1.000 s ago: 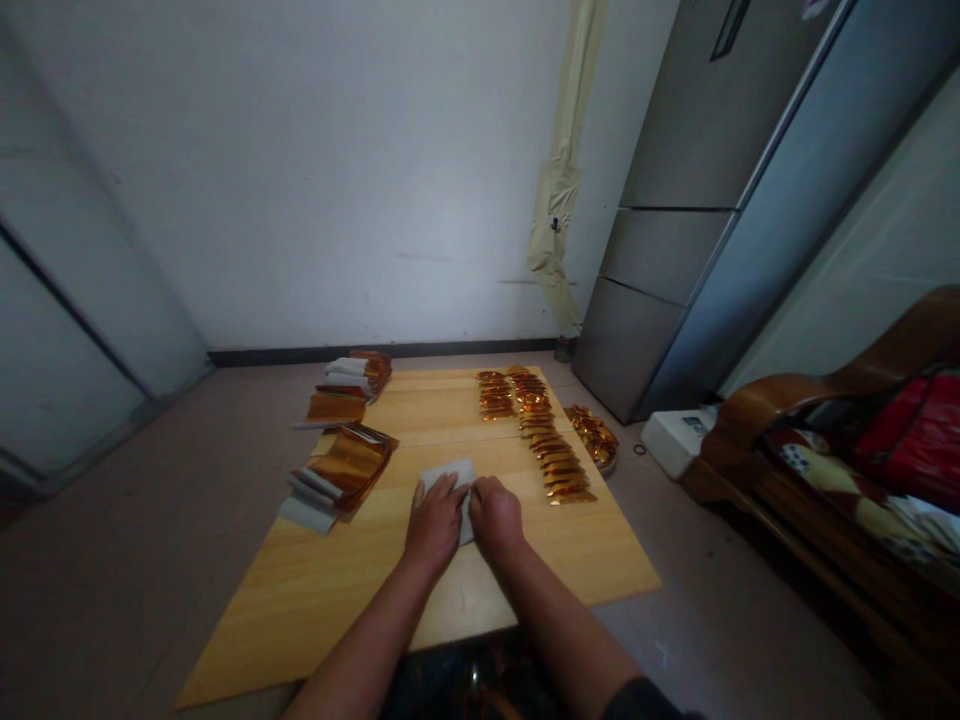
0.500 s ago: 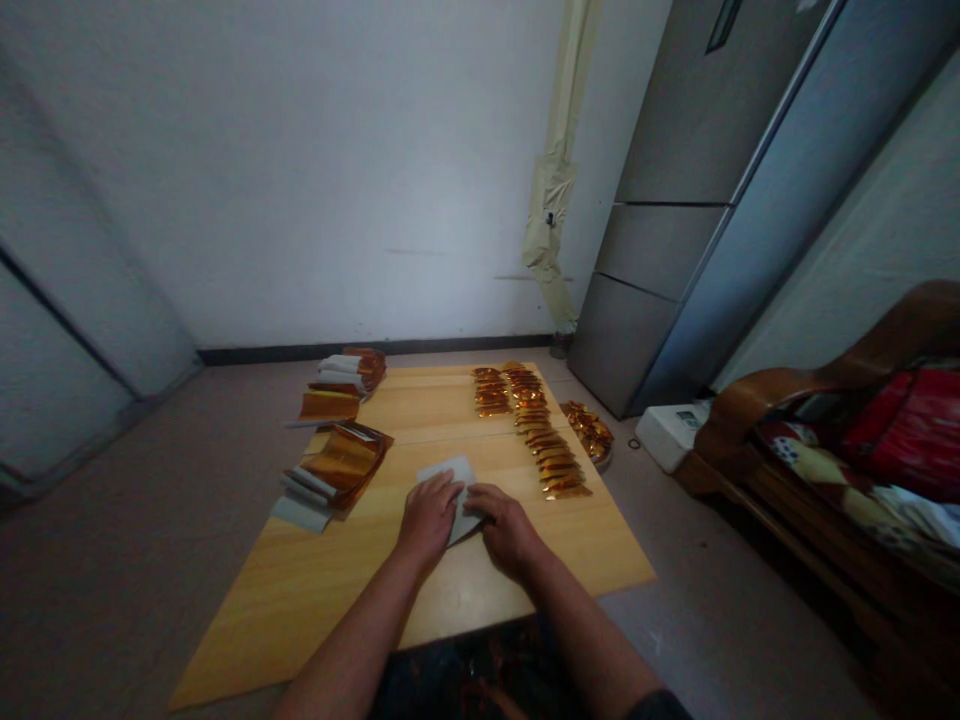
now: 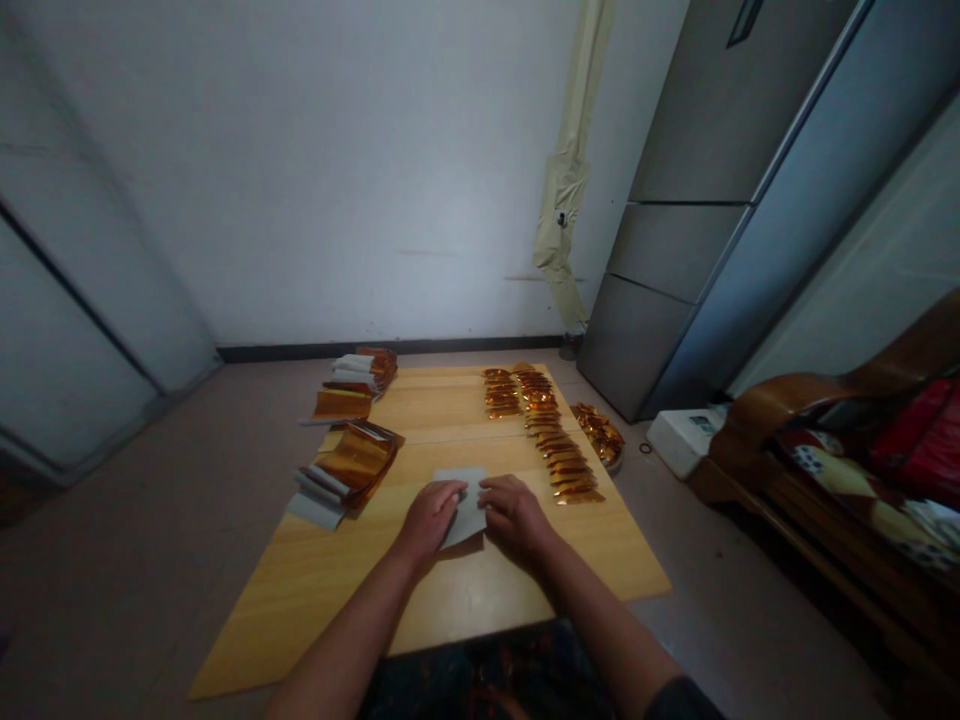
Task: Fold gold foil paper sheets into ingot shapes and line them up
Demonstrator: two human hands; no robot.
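A sheet of foil paper [image 3: 470,518] lies on the wooden table in front of me, its grey-white side up and a strip of brown showing along the near edge. My left hand [image 3: 430,518] has its fingers curled at the left side of the sheet. At the right side, the bent fingers of my right hand [image 3: 516,512] grip the paper. The thumbs and fingertips are close to each other over the sheet, and the undersides of both hands are hidden.
Loose gold foil sheets [image 3: 358,458] lie at the table's left, with another pile [image 3: 365,372] behind. Rows of folded gold foil pieces [image 3: 559,450] run along the right. Beyond that edge, a container of folded foil [image 3: 600,433] sits lower, near a white box [image 3: 681,440] and a refrigerator [image 3: 645,330].
The sheet is turned straighter, and more of its brown near edge shows. My right hand has shifted from over the paper to its right side. The view has swung slightly left.
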